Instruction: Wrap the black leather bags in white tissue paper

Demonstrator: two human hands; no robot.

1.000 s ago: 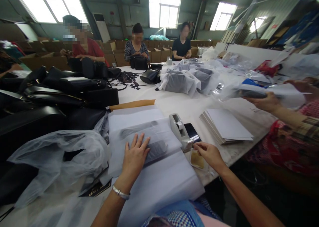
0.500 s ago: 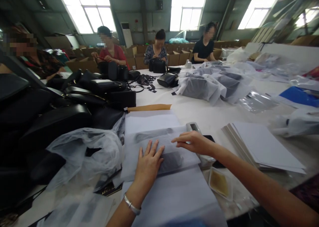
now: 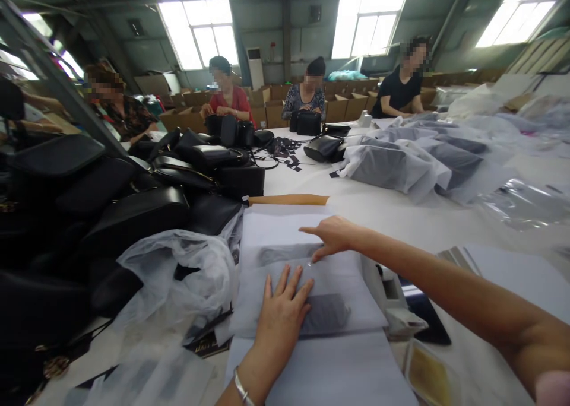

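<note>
My left hand [image 3: 285, 314] lies flat with spread fingers on a translucent white wrapping [image 3: 369, 311]. A dark band and a dark rectangular patch show through this wrapping; what they belong to I cannot make out. Over the wrapping's upper part is my right hand [image 3: 336, 235], its index finger stretched out to the left and its thumb apart below. A small shiny spot lies by the thumb tip. White paper sheets [image 3: 329, 373] extend underneath, towards me, and a brown paper edge [image 3: 289, 200] sticks out at the far end.
Black handbags [image 3: 138, 216] are heaped on the left, beside a crumpled translucent bag [image 3: 178, 269]. A grey tape dispenser-like object [image 3: 394, 296], a dark flat item [image 3: 425, 314] and a yellowish block in a tray [image 3: 427, 373] stand right. Wrapped bags [image 3: 378, 162] and several people are beyond.
My right hand has moved left and farther from me across the wrapping, and its index finger and thumb have spread apart. My left hand stays flat on it. The view has turned left.
</note>
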